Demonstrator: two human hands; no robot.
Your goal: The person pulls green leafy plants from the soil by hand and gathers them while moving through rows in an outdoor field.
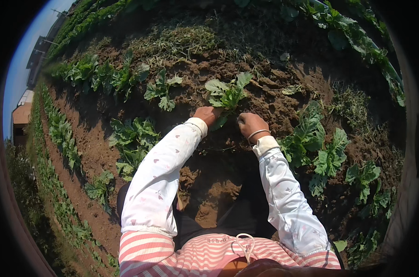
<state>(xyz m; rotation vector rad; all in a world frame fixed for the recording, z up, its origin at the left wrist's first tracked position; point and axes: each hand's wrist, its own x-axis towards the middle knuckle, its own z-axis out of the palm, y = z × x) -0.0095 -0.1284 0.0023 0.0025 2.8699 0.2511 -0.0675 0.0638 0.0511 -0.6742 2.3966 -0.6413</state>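
Observation:
A young leafy green plant (229, 94) with lobed leaves stands up from the brown soil just beyond my hands. My left hand (208, 115) is closed around its base, with the fingertips hidden under the leaves. One leaf droops between my two hands. To the right of the plant, my right hand (253, 125) is low over the soil, its fingers curled in and a thin band around the wrist. Whatever may be between those fingers is too small to make out. Pale patterned sleeves cover both forearms.
Another small plant (162, 90) grows to the left, with bushier ones (134, 138) nearer me. More leafy plants (306, 134) stand on the right. Dry cut grass (172, 41) lies beyond the clods. Long crop rows (61, 134) run along the left, and a pale pipe-like line (380, 53) crosses the far right.

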